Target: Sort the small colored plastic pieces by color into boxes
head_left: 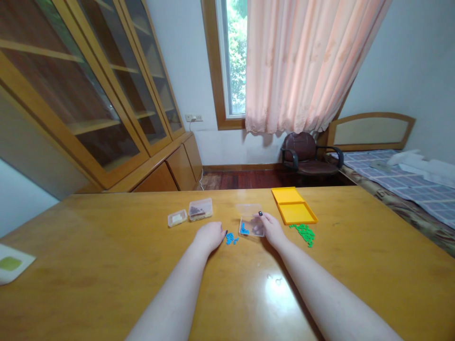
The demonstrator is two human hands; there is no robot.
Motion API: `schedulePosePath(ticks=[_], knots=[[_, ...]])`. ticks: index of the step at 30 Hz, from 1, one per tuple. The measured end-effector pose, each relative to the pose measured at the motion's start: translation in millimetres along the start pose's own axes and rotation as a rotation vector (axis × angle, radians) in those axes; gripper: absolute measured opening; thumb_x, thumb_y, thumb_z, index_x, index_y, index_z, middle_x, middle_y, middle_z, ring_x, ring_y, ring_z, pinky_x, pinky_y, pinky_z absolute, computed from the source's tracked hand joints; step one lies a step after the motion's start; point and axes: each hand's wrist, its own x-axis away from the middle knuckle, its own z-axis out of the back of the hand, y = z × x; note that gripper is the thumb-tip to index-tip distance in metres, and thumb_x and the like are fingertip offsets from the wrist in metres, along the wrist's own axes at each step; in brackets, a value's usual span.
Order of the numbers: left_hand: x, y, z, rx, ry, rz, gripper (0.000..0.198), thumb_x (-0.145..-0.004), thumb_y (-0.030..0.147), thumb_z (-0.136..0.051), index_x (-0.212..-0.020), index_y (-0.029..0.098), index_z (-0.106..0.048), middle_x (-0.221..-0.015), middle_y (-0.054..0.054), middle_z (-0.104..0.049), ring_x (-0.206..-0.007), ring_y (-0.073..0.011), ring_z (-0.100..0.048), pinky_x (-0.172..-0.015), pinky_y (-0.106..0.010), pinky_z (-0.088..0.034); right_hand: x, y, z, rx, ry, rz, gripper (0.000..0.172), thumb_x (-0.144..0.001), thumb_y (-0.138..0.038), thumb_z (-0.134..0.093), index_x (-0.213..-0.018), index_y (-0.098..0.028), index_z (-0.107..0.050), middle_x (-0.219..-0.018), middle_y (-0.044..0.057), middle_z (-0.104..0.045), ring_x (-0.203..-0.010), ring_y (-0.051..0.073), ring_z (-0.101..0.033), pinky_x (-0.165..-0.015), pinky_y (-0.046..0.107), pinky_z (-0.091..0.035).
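The right hand (273, 228) is gripping the right side of a clear, rectangular plastic box (253, 233) at centre; leftward, the left hand (210, 236) is resting curled, hold unclear, by tiny blue pieces (230, 238). The box is looking light, stiff, best held by its walls.

Pink curtain (302, 66) beside a bright window (237, 61)

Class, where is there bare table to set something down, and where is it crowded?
Bare table lies between the left forearm and the white-green item, and right of the right forearm and green pieces. It is crowded between left hand and right hand, with blue pieces and clear box, and around the yellow case.
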Motion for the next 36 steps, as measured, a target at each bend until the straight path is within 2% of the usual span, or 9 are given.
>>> schedulePosePath(ticks=[11,18,22,27,32,36], knots=[[-3.8,6.5,-8.2,-0.002,0.015,0.061,0.03,-0.08,0.026,-0.037,-0.089,0.014,-0.064,-0.09,-0.015,-0.067,-0.083,-0.0247,-0.063,-0.07,-0.034,-0.047,2.3,-4.2,-0.6,0.009,0.018,0.011,0.035,-0.072,-0.048,-0.054,-0.084,-0.016,-0.059,-0.073,0.005,-0.066,-0.046,0.012,-0.057,-0.04,0.022,-0.044],[-5.0,7.8,-10.1,0.003,0.01,0.064,0.029,-0.082,0.025,-0.035,-0.087,0.014,-0.062,-0.088,-0.015,-0.067,-0.082,-0.0249,-0.064,-0.069,-0.034,-0.047,3.2,-5.8,-1.3,0.011,0.01,-0.009,0.033,-0.073,-0.047,-0.053,-0.084,-0.016,-0.058,-0.061,0.002,-0.064,-0.044,0.012,-0.056,-0.039,0.021,-0.042],[-4.0,7.9,-9.6,0.007,0.031,0.029,0.027,-0.084,0.027,-0.035,-0.091,0.016,-0.058,-0.091,-0.013,-0.065,-0.083,-0.0228,-0.063,-0.07,-0.033,-0.047,2.1,-3.6,-1.2,0.008,0.012,-0.005,0.032,-0.074,-0.047,-0.053,-0.083,-0.017,-0.058,-0.065,0.003,-0.064,-0.044,0.011,-0.055,-0.039,0.02,-0.042],[0.1,9.7,-4.3,-0.025,0.096,0.07,0.024,-0.083,0.031,-0.043,-0.095,0.015,-0.056,-0.093,-0.012,-0.063,-0.086,-0.0227,-0.061,-0.071,-0.031,-0.046,0.7,-1.0,-0.8,0.011,0.019,0.013,0.032,-0.074,-0.046,-0.052,-0.083,-0.017,-0.059,-0.071,0.005,-0.066,-0.046,0.011,-0.057,-0.039,0.021,-0.044],[-0.3,9.8,-2.5,-0.033,0.154,0.091,0.021,-0.083,0.031,-0.048,-0.09,0.015,-0.06,-0.095,-0.011,-0.061,-0.087,-0.0221,-0.06,-0.072,-0.03,-0.045,-1.9,3.6,1.6,0.005,0.003,0.011,0.031,-0.075,-0.045,-0.052,-0.085,-0.017,-0.059,-0.073,0.005,-0.067,-0.046,0.011,-0.057,-0.039,0.021,-0.044],[-4.7,6.2,-3.9,-0.001,0.176,0.037,0.018,-0.084,0.027,-0.047,-0.087,0.018,-0.063,-0.091,-0.008,-0.063,-0.085,-0.0208,-0.06,-0.072,-0.03,-0.044,-3.8,6.5,3.0,-0.003,-0.016,0.018,0.031,-0.076,-0.044,-0.052,-0.087,-0.016,-0.058,-0.074,0.005,-0.066,-0.046,0.011,-0.057,-0.039,0.021,-0.043]])
